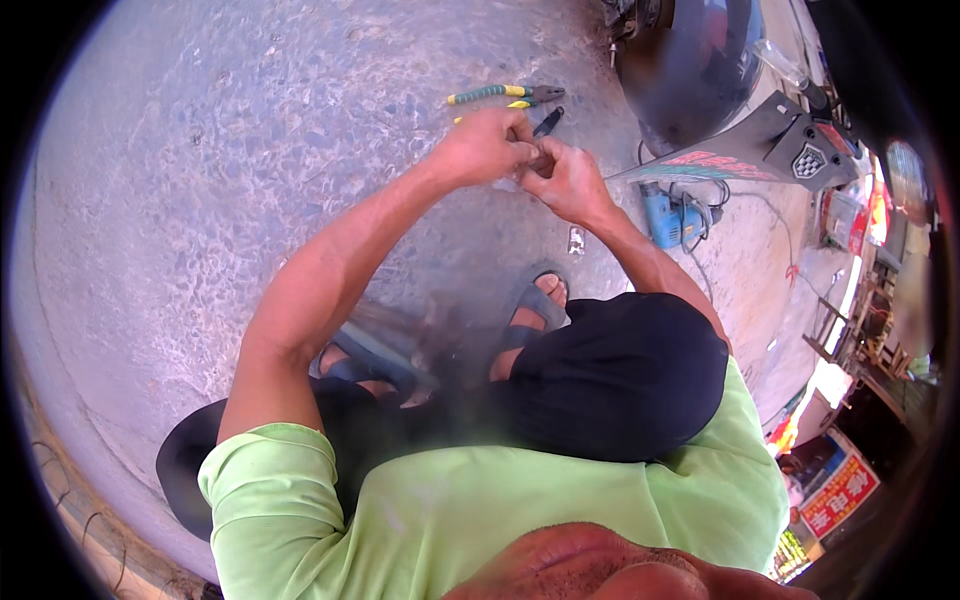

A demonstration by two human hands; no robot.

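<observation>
In the head view my left hand (pixel 480 145) and my right hand (pixel 565 185) meet above the floor, fingers closed around something small that I cannot make out. A black object (pixel 549 122), perhaps a tool handle, shows just behind my fingertips; I cannot tell whether it is held. Beyond them lie pliers with green and yellow handles (pixel 490 93) and a second yellow-handled tool (pixel 518 104), partly hidden. The tip of a long grey vehicle panel with red lettering (pixel 785 150) reaches close to my right hand.
A dark vehicle body and wheel (pixel 680 75) stand at the upper right. A blue power drill (pixel 665 212) with a cord lies right of my right forearm. My sandalled feet (pixel 540 300) rest on the concrete floor (pixel 200 180). Clutter and a red sign (pixel 838 490) line the far right.
</observation>
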